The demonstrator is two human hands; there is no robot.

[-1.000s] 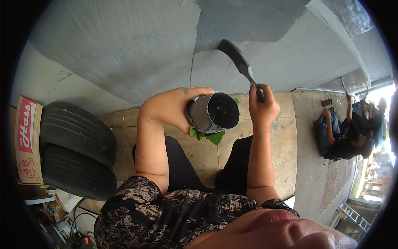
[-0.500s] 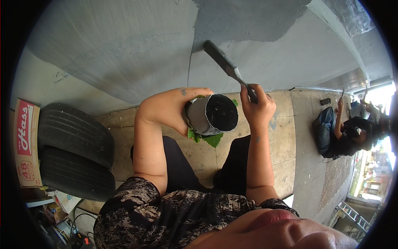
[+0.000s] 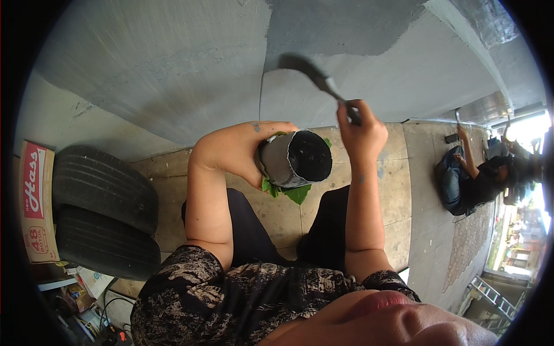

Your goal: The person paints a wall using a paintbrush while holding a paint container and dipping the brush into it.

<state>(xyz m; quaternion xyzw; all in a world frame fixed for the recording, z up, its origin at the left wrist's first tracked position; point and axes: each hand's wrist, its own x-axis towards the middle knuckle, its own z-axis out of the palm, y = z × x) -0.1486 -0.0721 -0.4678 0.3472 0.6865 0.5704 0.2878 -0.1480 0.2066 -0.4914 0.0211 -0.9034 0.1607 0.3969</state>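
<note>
My left hand (image 3: pixel 242 147) is closed round a grey can (image 3: pixel 276 158) with dark, wet-looking contents; green leaves (image 3: pixel 294 194) lie between hand and can and stick out around it. My right hand (image 3: pixel 362 135) grips the handle of a wide, dark paintbrush (image 3: pixel 311 72), raised above and right of the can, its head blurred near the wall. The wall (image 3: pixel 173 63) is painted in lighter and darker greys, with a darker patch (image 3: pixel 329 23) at the top.
Two tyres (image 3: pixel 107 196) and a red-and-tan cardboard box (image 3: pixel 37 202) are at my left, above cluttered items (image 3: pixel 86 300). My legs rest over a tiled floor (image 3: pixel 283 213). At the right, co-workers (image 3: pixel 479 173) sit by the wall with raised tools; a ladder (image 3: pixel 490 297) lies lower right.
My right hand has risen slightly, and the brush head has shifted left and up along the wall. The can stays nearly still. The co-worker at the right has shifted posture.
</note>
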